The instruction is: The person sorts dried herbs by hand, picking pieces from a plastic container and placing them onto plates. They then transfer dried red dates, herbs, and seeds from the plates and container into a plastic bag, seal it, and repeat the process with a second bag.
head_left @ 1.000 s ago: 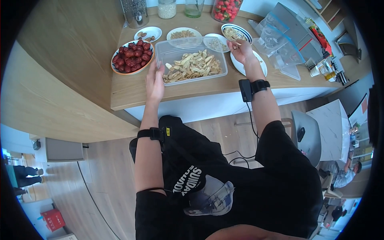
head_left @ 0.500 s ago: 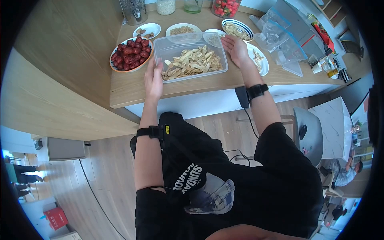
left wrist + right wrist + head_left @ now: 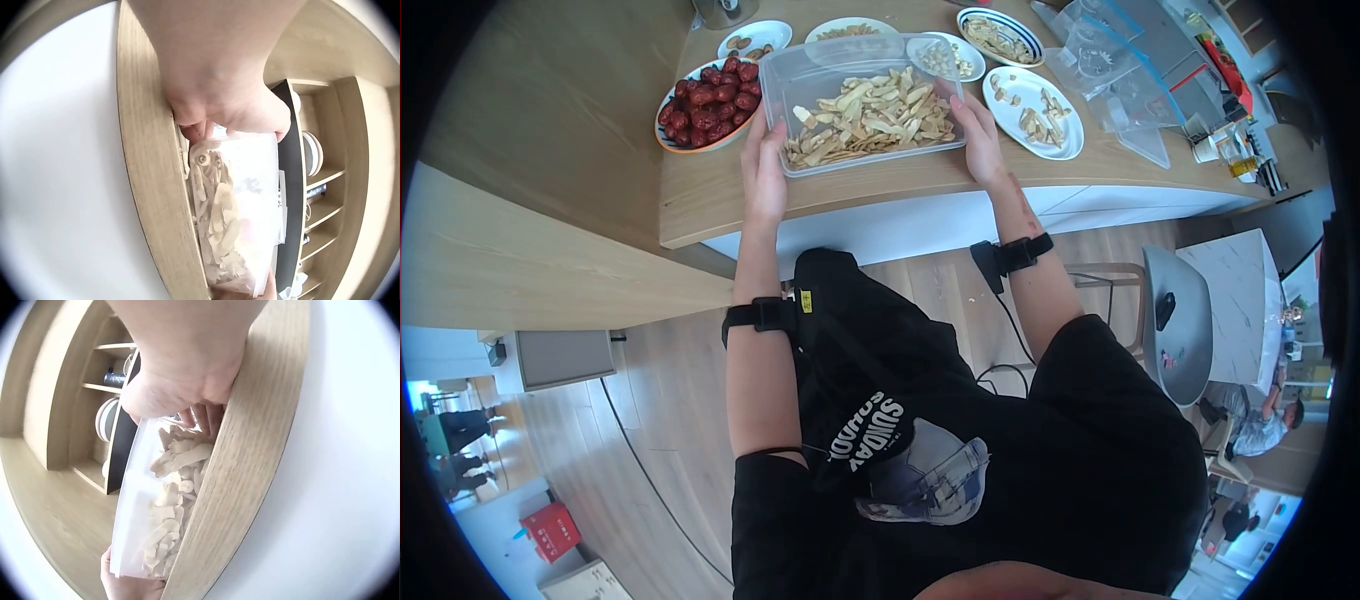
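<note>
A clear plastic container [image 3: 778, 100] stands near the counter's front edge, partly filled with pale dried slices [image 3: 880, 115]. My left hand [image 3: 764, 178] grips its left end, thumb up along the outer wall. At the opposite end my right hand [image 3: 984, 148] holds the container in the same way. In the left wrist view, the fingers of the left hand [image 3: 219, 100] curl round the low end wall, partly hidden. The right wrist view shows the right hand [image 3: 187, 381] with fingers wrapped about its end, close to the wooden edge.
Left of the container is a bowl of red dates [image 3: 712, 105]. Behind it stand a small plate [image 3: 778, 30] and another white plate [image 3: 818, 32] with dried pieces. To the right are a striped bowl [image 3: 1038, 48], a white plate [image 3: 1060, 146] and clear zip bags [image 3: 1122, 75].
My right hand has come down from beside the striped bowl, opened out, and taken hold of the container's right end. The left hand has kept its place at the left end.
</note>
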A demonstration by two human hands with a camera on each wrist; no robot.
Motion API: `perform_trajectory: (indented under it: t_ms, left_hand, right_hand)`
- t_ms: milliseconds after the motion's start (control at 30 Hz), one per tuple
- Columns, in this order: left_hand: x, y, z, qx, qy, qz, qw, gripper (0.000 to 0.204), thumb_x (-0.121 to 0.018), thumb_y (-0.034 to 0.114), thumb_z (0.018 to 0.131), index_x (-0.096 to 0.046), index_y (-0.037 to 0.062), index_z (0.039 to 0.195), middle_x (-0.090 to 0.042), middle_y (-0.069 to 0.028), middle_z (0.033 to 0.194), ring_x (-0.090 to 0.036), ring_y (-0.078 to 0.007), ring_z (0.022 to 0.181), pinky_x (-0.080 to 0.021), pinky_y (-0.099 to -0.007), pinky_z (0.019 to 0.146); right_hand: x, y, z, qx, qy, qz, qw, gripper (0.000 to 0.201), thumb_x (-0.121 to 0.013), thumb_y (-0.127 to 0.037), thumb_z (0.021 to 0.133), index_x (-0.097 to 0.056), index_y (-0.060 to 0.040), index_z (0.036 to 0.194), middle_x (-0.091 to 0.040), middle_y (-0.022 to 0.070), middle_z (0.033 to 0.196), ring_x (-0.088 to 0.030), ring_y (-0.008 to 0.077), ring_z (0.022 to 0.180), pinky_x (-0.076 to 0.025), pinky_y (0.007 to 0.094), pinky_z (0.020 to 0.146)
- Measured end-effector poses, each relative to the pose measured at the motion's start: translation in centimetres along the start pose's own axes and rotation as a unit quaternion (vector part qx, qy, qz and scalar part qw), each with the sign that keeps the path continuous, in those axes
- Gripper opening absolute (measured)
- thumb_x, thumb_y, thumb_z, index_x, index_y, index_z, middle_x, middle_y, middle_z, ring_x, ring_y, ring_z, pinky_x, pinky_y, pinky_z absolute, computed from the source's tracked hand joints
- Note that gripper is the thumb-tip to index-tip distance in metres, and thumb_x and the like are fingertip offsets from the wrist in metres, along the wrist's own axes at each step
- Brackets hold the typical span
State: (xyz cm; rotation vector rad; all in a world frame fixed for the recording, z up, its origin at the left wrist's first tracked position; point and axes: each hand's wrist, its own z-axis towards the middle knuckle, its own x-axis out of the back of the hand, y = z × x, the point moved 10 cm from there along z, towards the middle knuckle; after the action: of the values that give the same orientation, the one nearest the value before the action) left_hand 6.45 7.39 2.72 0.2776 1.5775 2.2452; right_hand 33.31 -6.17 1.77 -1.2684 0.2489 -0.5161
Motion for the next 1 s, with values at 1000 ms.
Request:
perform_trajectory:
  t_ms: [1000]
  left_hand:
    - [-0.5,0.6,-0.8,0.001,-0.016,-0.035,0.999,0.057,-0.057,0.022,0.098,-0.039,0.0056,0.149,-0.063,-0.0117,0.119,-0.058,-0.0177,0.11,-0.043,-0.0312,0.096]
  right_hand:
    - [3.2,-5.8,-1.5,0.194,0.175,-0.058,0.964,0.038,-0.053,-0.021,0.102,-0.055,0.0054,0.129,-0.066,0.0066,0.115,-0.059,0.0127,0.101,-0.046,0.0247,0.086]
